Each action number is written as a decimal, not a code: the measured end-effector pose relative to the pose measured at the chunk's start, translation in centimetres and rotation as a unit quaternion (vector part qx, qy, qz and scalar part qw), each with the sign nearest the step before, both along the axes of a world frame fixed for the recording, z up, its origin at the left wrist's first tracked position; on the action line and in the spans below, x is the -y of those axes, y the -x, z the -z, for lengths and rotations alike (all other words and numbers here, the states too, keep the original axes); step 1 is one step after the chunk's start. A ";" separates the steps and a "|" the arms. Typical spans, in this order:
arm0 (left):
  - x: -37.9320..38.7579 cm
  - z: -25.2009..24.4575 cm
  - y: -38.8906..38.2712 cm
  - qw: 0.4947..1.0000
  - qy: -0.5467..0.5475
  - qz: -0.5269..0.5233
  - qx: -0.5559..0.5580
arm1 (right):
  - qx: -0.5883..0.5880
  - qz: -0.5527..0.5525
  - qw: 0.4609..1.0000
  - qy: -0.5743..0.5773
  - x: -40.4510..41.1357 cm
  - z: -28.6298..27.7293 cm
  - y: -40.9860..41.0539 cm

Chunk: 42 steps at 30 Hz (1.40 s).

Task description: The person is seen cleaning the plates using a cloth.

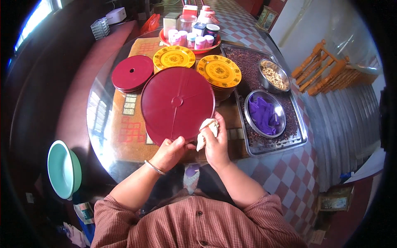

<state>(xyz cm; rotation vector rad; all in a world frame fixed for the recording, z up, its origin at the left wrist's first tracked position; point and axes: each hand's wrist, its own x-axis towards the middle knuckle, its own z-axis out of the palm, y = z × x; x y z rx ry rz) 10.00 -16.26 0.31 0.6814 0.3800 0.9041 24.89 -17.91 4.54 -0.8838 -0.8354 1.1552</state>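
Observation:
A round dark red disc with a small ring at its centre is held up by its near edge in my left hand, thumb on top. My right hand grips a pale cloth against the disc's near right edge. Part of another red disc shows under the held one. Behind stand two stacks of yellow patterned plates, the right stack partly hidden. To the left lies a stack of red discs, the top one with a centre hole.
On the right, a metal tray of small dark beads or seeds bears a bowl of pale pieces and a bowl with purple cloth. A red tray of jars stands at the back. A green basin is at the left.

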 end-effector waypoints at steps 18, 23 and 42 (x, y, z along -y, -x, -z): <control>-0.2 -2.3 1.0 0.992 0.062 -0.108 -0.033 | 0.130 -0.057 0.990 0.009 -1.4 1.2 -2.1; -0.4 -2.7 1.8 0.997 0.025 -0.055 -0.049 | 0.106 -0.032 0.993 0.032 -2.2 -0.4 -4.5; 0.1 -1.1 0.2 0.993 0.067 -0.095 -0.034 | 0.046 -0.026 0.999 0.001 -0.3 1.4 0.3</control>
